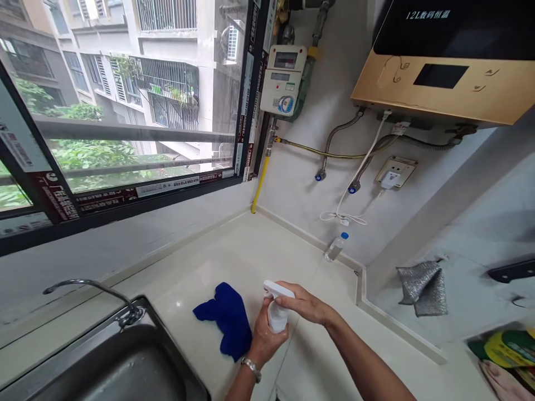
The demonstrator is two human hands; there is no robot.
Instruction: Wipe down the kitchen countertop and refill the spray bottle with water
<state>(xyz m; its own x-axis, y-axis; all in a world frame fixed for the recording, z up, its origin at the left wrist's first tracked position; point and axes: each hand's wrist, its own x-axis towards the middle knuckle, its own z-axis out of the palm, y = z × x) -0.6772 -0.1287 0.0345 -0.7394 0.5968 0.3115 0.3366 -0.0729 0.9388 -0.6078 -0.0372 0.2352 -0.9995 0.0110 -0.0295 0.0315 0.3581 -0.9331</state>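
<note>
A white spray bottle (277, 316) is held upright between both hands above the pale countertop (267, 245). My left hand (264, 337) is closed around the bottle's body from the left and below. At the top, my right hand (304, 301) grips the white spray head (278, 288), thumb and fingers on either side of it. A crumpled dark blue cloth (230, 322) lies on the counter just left of my left hand, untouched. Behind the hands, a clear plastic bottle (335, 248) with a blue cap leans against the wall's low ledge.
A steel sink (125, 367) with a curved faucet (94, 284) stands at the lower left under the window. A water heater (438, 83) and gas meter (284, 83) hang on the wall, with hoses and a plugged cord. A silver cloth (423, 287) and a knife (512, 271) hang at right.
</note>
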